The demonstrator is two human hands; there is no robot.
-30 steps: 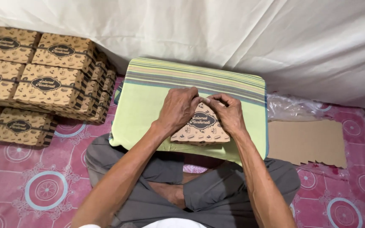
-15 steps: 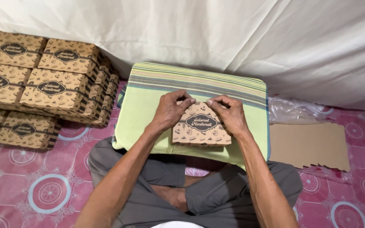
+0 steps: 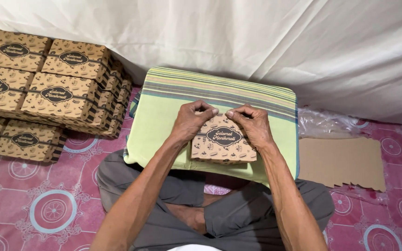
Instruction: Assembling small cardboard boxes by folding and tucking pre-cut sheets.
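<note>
Hands meet on a printed brown cardboard box (image 3: 223, 142) resting on the striped green cushion (image 3: 164, 118). On that box's far edge, the left hand (image 3: 189, 122) and right hand (image 3: 255, 124) press down, fingertips bunched together and pinching the cardboard. Left of the cushion sit stacked finished boxes (image 3: 47, 88); right of it lies a flat cardboard sheet (image 3: 340, 162).

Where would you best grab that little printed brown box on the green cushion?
Probably the printed box by its two short side walls, coming from left and right. It lies flat on the green cushion, and both hands, left hand and right hand, cover its far edge.
</note>
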